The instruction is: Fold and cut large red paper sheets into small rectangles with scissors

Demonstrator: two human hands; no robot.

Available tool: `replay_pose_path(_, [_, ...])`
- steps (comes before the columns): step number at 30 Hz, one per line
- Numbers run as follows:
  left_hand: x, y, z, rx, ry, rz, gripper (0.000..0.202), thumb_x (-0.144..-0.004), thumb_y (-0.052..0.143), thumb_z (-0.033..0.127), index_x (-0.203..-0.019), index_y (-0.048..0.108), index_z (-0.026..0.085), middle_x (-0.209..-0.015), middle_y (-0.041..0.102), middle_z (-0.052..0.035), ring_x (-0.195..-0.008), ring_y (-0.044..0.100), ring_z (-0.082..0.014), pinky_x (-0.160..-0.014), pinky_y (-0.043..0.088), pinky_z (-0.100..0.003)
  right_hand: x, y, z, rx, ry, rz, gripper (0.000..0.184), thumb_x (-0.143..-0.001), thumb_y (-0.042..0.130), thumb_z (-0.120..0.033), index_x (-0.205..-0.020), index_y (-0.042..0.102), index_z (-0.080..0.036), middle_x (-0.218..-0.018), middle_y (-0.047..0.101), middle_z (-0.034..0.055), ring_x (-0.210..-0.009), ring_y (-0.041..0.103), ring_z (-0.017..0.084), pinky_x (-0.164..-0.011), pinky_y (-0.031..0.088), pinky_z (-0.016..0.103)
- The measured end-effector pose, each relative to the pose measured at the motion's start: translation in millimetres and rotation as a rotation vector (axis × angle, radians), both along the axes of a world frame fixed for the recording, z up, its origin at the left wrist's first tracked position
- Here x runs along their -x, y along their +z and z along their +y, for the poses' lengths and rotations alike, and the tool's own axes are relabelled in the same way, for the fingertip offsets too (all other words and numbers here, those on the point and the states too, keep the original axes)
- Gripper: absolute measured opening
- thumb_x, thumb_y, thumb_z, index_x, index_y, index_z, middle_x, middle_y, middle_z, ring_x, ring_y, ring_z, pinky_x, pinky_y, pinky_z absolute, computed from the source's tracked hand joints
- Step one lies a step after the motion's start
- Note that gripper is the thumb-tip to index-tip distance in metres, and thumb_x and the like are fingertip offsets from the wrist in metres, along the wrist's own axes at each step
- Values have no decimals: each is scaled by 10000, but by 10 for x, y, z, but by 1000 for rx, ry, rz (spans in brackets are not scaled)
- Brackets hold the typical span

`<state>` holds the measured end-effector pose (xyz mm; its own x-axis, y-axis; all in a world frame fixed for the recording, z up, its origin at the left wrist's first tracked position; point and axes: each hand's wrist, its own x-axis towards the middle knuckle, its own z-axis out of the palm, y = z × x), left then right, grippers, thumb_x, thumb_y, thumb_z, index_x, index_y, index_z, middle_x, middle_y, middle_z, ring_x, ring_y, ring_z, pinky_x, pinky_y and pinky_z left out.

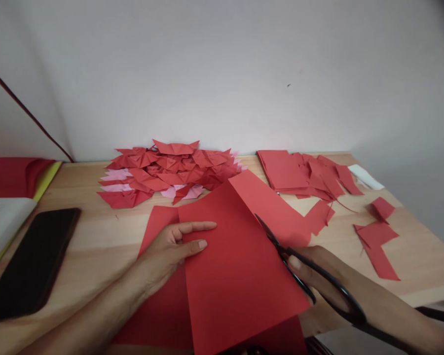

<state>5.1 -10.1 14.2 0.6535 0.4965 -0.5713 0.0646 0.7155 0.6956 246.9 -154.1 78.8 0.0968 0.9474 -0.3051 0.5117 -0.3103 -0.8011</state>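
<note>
A large red paper sheet (222, 276) is raised and tilted over the front of the table. My left hand (170, 254) grips its left side, with index finger and thumb on top and the other fingers out of sight. Black scissors (281, 249) are in my right hand (318, 271), its thumb near their pivot. Their blades lie along a cut in the sheet, where a red strip (270, 207) parts to the right. Another red sheet (163, 310) shows underneath my left hand and the first sheet.
Folded red and pink paper pieces (170, 170) are heaped against the wall. A stack of red squares (283, 170) lies back right, with loose red offcuts (379, 236) nearer. At left are a black phone (33, 261), a white object (7, 222) and red sheets (15, 177).
</note>
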Motion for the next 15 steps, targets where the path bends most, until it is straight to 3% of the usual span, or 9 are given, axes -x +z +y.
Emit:
replay_pose_path(6, [-15, 2, 2, 5, 7, 24, 449, -703, 815, 253, -1139, 713, 212, -944, 769, -77, -797, 708, -160, -734, 532, -235, -29, -33, 7, 1, 14, 32, 460, -812, 526, -701, -690, 614, -265, -622, 628, 28, -551, 567, 212, -502, 503, 301])
replay_pose_path(12, [-10, 23, 12, -1, 24, 7, 434, -705, 808, 241, -1128, 715, 208, -902, 765, -65, -752, 702, -156, -700, 533, -232, -60, -39, -6, 16, 26, 61, 527, -727, 552, -784, -692, 597, -260, -624, 596, 27, -569, 543, 211, -532, 486, 311])
replay_pose_path(15, [4, 35, 26, -21, 25, 13, 428, -725, 793, 262, -1140, 708, 208, -935, 762, -76, -780, 706, -169, -712, 536, -242, -39, -4, 20, 29, 29, 98, 511, -757, 543, -764, -714, 601, -257, -638, 587, 24, -568, 528, 200, -543, 476, 316])
